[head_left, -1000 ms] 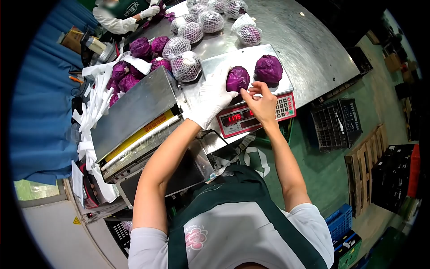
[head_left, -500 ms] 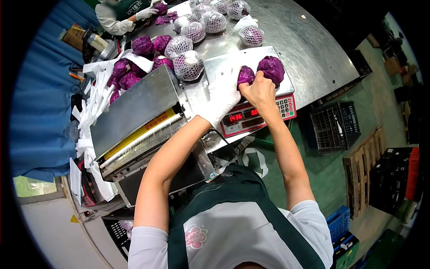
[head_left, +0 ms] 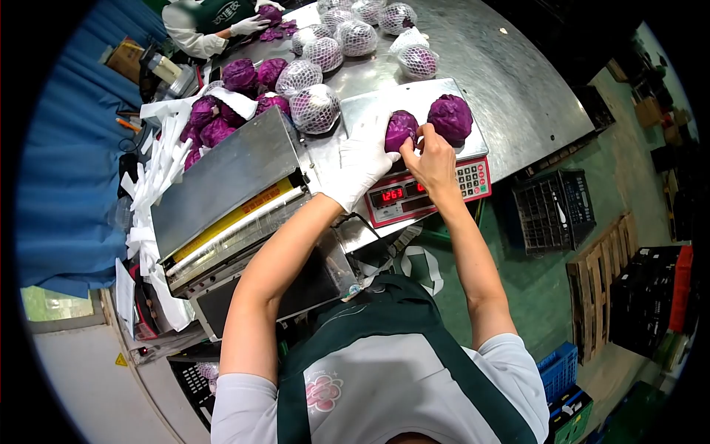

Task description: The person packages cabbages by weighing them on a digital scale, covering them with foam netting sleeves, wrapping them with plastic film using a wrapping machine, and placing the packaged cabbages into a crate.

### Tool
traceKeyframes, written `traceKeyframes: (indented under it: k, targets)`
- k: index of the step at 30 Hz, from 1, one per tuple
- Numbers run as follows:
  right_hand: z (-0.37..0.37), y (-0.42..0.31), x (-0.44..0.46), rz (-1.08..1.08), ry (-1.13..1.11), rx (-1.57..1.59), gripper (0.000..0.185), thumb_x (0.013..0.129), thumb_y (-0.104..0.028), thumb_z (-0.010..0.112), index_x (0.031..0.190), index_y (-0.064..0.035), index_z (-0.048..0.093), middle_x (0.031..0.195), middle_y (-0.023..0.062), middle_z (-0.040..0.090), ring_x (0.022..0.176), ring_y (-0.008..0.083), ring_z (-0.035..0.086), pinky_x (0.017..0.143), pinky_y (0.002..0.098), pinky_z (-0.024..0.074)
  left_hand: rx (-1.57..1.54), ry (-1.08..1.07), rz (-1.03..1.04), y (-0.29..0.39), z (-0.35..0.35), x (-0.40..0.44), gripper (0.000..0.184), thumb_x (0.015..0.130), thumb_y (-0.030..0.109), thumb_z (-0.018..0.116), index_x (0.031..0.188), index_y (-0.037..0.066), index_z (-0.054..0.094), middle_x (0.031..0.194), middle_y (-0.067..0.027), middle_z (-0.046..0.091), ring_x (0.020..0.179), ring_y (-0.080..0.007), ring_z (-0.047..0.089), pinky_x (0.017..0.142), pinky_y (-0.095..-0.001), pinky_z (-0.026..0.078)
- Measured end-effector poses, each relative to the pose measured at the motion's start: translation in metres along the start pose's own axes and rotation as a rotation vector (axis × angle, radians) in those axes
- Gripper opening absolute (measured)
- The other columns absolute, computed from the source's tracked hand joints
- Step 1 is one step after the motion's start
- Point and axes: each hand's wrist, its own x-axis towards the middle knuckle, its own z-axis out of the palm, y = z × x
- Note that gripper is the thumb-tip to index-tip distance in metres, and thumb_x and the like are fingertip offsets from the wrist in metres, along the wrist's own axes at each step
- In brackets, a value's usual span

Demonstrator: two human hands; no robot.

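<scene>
Two purple cabbages rest at the digital scale: a nearer red cabbage [head_left: 400, 130] between my hands and another red cabbage [head_left: 450, 119] on the right of the metal pan [head_left: 360, 109]. My left hand [head_left: 365, 157], in a white glove, is closed around the left side of the nearer cabbage, thumb toward me. Bare and curled, my right hand [head_left: 433, 161] presses its fingertips to that cabbage's right edge. Whether it pinches a leaf is hidden. Below, the red scale panel [head_left: 393, 194] reads about 1.263; my right hand partly covers the display beside it.
A film-wrapping machine [head_left: 229, 214] stands to the left. Beyond it lie loose cabbages [head_left: 217, 132], white foam nets [head_left: 166, 140] and several netted cabbages [head_left: 315, 109]. A co-worker's gloved hand [head_left: 250, 26] handles cabbage at the far end. A black crate [head_left: 553, 209] sits on the floor.
The nearer cabbage has shifted slightly left and shows more between my hands. My right fingers have moved from its top to its right edge. The reading dropped from about 1.436 to 1.263.
</scene>
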Motion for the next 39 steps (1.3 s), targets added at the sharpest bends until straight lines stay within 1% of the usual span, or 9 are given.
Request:
traceKeyframes:
  k: [3,6,12,23,27,29,33,35,39]
  targets:
    - [0.005,0.003,0.003,-0.099,0.083,-0.029,0.023,0.071,-0.017,0.065,0.081,-0.0001,0.054,0.060,0.0160,0.059,0.053,0.0295,0.060,0.052,0.0375,0.0485,-0.022,-0.051,-0.057,0.006,-0.010,0.000,0.065,0.065,0.023,0.074,0.124,0.013,0.047,0.105,-0.0145,0.060,0.093,-0.0331,0.059,0.081,-0.0397,0.048]
    - [-0.002,-0.002,0.009,0.147,-0.057,0.047,0.020,0.070,-0.018,0.063,0.075,0.0000,0.056,0.055,0.0157,0.058,0.052,0.0321,0.060,0.055,0.0387,0.0495,-0.078,-0.061,-0.052,-0.002,-0.002,0.001,0.066,0.064,0.022,0.074,0.124,0.013,0.047,0.105,-0.0146,0.060,0.095,-0.0332,0.058,0.081,-0.0397,0.048]
    - [0.010,0.007,0.014,0.180,0.009,-0.082,0.022,0.068,-0.020,0.061,0.069,0.0023,0.058,0.057,0.0172,0.058,0.053,0.0331,0.060,0.057,0.0389,0.0497,-0.050,-0.021,-0.006,0.002,0.006,0.005,0.070,0.062,0.020,0.076,0.124,0.011,0.046,0.113,-0.0149,0.057,0.098,-0.0336,0.057,0.084,-0.0393,0.047]
    - [-0.051,0.041,-0.008,0.307,-0.030,0.017,0.017,0.072,-0.015,0.060,0.072,0.0024,0.060,0.062,0.0182,0.060,0.060,0.0308,0.063,0.059,0.0367,0.0495,-0.032,-0.223,0.042,0.005,-0.001,0.020,0.070,0.066,0.007,0.068,0.129,0.011,0.040,0.130,-0.0139,0.045,0.121,-0.0294,0.044,0.102,-0.0353,0.036]
    - [-0.096,0.067,-0.034,0.173,-0.772,-0.068,0.018,0.070,-0.004,0.056,0.083,0.0030,0.064,0.073,0.0221,0.062,0.072,0.0337,0.064,0.068,0.0374,0.0503,-0.291,-0.426,-0.126,-0.004,-0.010,0.029,0.072,0.068,0.003,0.064,0.134,0.015,0.037,0.136,-0.0149,0.040,0.126,-0.0307,0.039,0.106,-0.0344,0.032]
    - [-0.104,0.072,-0.051,0.201,-0.885,-0.085,0.025,0.068,0.001,0.053,0.090,0.0012,0.066,0.078,0.0231,0.063,0.074,0.0349,0.063,0.071,0.0383,0.0502,-0.224,-0.440,-0.010,-0.014,-0.001,0.035,0.079,0.070,0.003,0.065,0.139,0.017,0.031,0.140,-0.0158,0.035,0.129,-0.0312,0.034,0.108,-0.0337,0.028]
    - [-0.104,0.049,-0.052,0.422,-0.710,0.041,0.021,0.076,-0.005,0.058,0.095,0.0000,0.066,0.079,0.0213,0.065,0.071,0.0275,0.065,0.065,0.0348,0.0507,-0.318,-0.433,0.070,-0.031,0.017,0.050,0.075,0.072,0.006,0.064,0.139,0.011,0.031,0.142,-0.0171,0.033,0.132,-0.0289,0.031,0.109,-0.0328,0.026]
    - [-0.095,0.056,-0.058,0.330,-0.612,0.050,0.023,0.078,-0.018,0.064,0.092,0.0003,0.066,0.073,0.0191,0.065,0.065,0.0273,0.065,0.063,0.0354,0.0503,-0.353,-0.412,0.035,-0.027,0.014,0.052,0.070,0.073,0.009,0.065,0.136,0.007,0.036,0.137,-0.0175,0.040,0.128,-0.0280,0.037,0.107,-0.0329,0.030]
    - [-0.086,0.047,-0.043,0.338,-0.525,-0.072,0.020,0.077,-0.018,0.065,0.084,0.0010,0.064,0.071,0.0161,0.065,0.065,0.0264,0.065,0.061,0.0346,0.0497,-0.383,-0.411,-0.007,-0.019,0.002,0.056,0.068,0.072,0.016,0.070,0.133,0.006,0.042,0.129,-0.0170,0.049,0.119,-0.0277,0.047,0.102,-0.0332,0.035]
